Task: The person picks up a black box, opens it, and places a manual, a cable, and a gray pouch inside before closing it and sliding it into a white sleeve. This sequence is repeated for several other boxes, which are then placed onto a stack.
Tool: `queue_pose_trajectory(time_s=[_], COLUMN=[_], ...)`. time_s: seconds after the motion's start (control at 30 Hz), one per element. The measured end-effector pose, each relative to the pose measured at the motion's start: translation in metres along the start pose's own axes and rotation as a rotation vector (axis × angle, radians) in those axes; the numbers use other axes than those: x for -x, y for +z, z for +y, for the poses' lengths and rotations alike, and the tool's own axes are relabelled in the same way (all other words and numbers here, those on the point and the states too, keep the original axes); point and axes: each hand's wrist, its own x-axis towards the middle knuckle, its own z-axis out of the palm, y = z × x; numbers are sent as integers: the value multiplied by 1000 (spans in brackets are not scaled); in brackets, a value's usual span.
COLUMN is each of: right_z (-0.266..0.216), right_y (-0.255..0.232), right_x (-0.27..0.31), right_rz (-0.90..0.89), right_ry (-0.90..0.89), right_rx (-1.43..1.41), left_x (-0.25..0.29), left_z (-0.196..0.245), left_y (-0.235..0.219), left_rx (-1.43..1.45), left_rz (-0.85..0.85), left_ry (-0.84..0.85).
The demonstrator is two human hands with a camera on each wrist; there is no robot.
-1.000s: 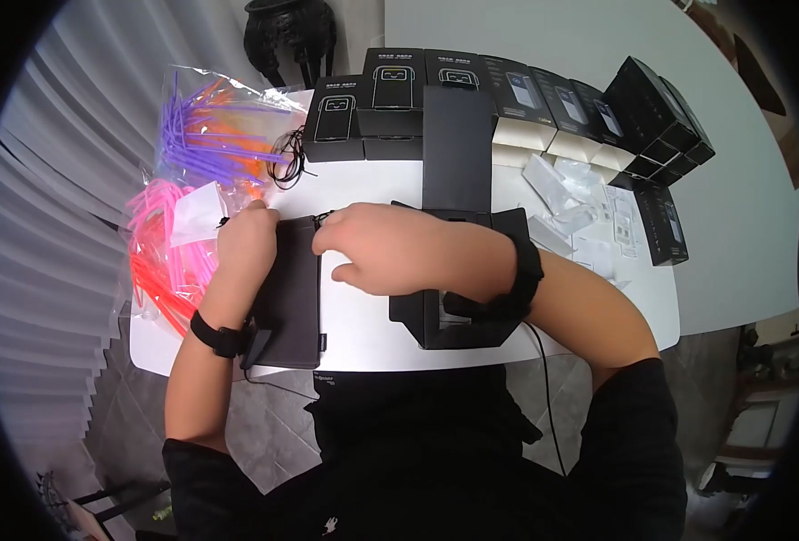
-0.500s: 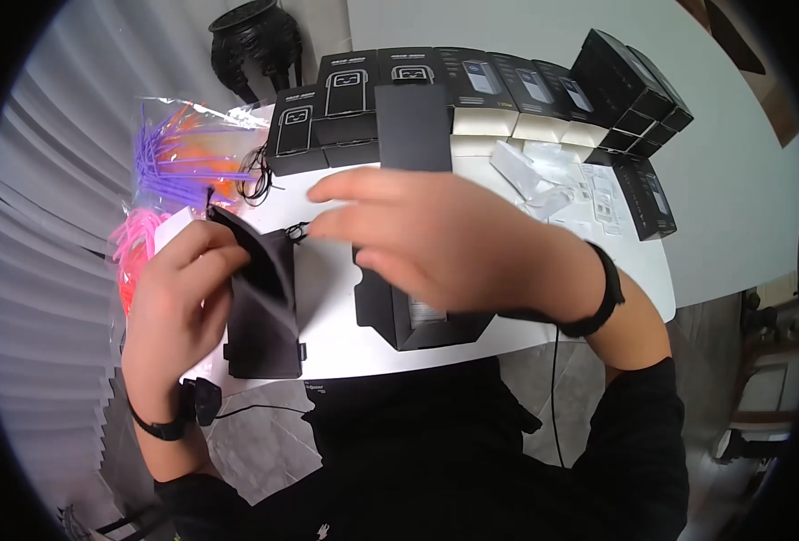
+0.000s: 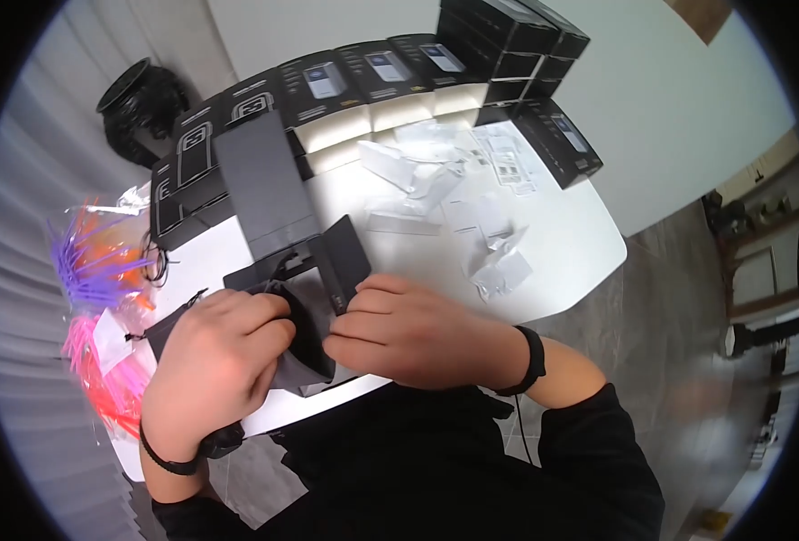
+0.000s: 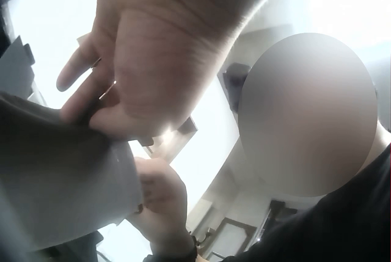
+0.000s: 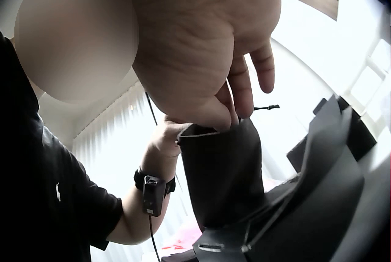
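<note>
My left hand (image 3: pixel 224 361) pinches one side of the mouth of a dark drawstring pouch (image 3: pixel 312 329). On the opposite side, my right hand (image 3: pixel 408 329) pinches its rim between thumb and fingers, so the mouth gapes between both hands. In the right wrist view the pouch (image 5: pixel 220 170) stands upright from the grip, its black cord end (image 5: pixel 267 107) sticking out behind. Under and behind it lies an opened black box (image 3: pixel 345 261) with its long lid (image 3: pixel 269 185) raised. More dark pouch fabric (image 3: pixel 160 335) shows beyond my left hand. The inside of the pouch is hidden.
A row of black printed boxes (image 3: pixel 323 86) lines the table's back, with stacked ones (image 3: pixel 499 41) at the right end. White packaging pieces (image 3: pixel 408 171) and leaflets (image 3: pixel 508 158) lie mid-table. Bags of purple and orange sticks (image 3: pixel 102 257) and pink ones (image 3: pixel 102 361) are at left.
My left hand has lifted a pouch from the left and brought it rightward to the box. The right hand, extended before, now grips the pouch's rim. The head view has swung right.
</note>
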Motion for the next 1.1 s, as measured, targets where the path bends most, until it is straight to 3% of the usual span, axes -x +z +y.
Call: queue_pose_trajectory(time_s=[0.1,0.27,0.47,0.57,0.67,0.77,0.97,1.1], right_z=[11,39,75,90,107,136,184,199], right_y=[-1,-52,-98,-101,-96,-88,-69,-56], right_x=[22,51,77,80,83,71,35,27], right_rz=[54,148,-109,-130,-149,-144,-472,-609], right_ry=[77,422,740,768,788,655,744,709], right_rx=[-48,130,201,12,44,152,202,355], left_x=[-3,2,2,5,7,8,12,16], left_z=[-6,-9,-4,-4,-5,-4,-1,-2], left_y=[19,27,24,25,26,27,24,25], left_rx=[-15,20,-24,-19,-17,-19,0,4], left_rz=[-61,-128,-73,-73,-67,-63,-51,-19], left_ry=[-28,-88,-81,-92,-87,-83,-100,-113])
